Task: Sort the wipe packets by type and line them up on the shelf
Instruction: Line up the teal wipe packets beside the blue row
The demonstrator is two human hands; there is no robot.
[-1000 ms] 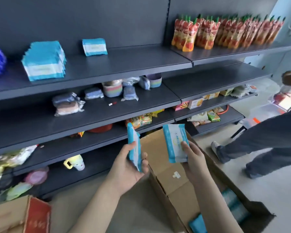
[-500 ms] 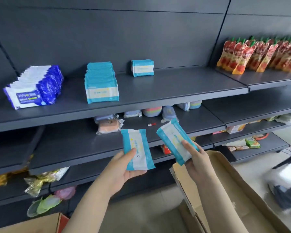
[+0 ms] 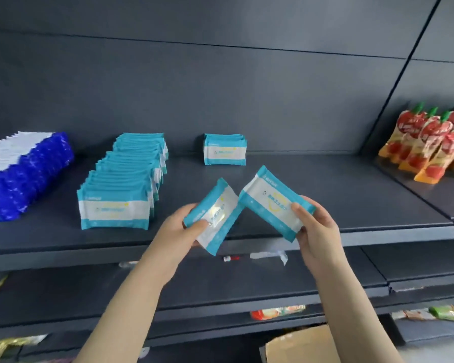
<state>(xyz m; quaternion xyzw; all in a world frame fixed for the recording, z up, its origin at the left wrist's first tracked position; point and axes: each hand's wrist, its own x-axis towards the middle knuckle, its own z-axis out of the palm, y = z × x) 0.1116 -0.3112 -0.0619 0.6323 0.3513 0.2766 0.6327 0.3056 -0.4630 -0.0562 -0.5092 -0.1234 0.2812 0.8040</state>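
My left hand [image 3: 180, 229] grips one teal-and-white wipe packet [image 3: 216, 213], and my right hand [image 3: 317, 231] grips a second teal-and-white wipe packet [image 3: 270, 203]. Both packets are tilted and held just above the front edge of the dark shelf [image 3: 325, 200]. On that shelf a row of teal packets [image 3: 123, 189] stands upright at the left of my hands. A short stack of teal packets [image 3: 225, 149] stands alone at the back. A row of blue-and-white packets [image 3: 24, 174] fills the far left.
Red and orange drink pouches [image 3: 427, 148] stand on the neighbouring shelf at the right. Lower shelves hold small snack packets [image 3: 277, 311]. A cardboard box corner [image 3: 299, 347] shows at the bottom. Bare shelf lies between the teal row and the pouches.
Both hands have risen with their packets from box height to the upper shelf's front edge, and the view has lifted toward that shelf. The packets now nearly touch at their corners.
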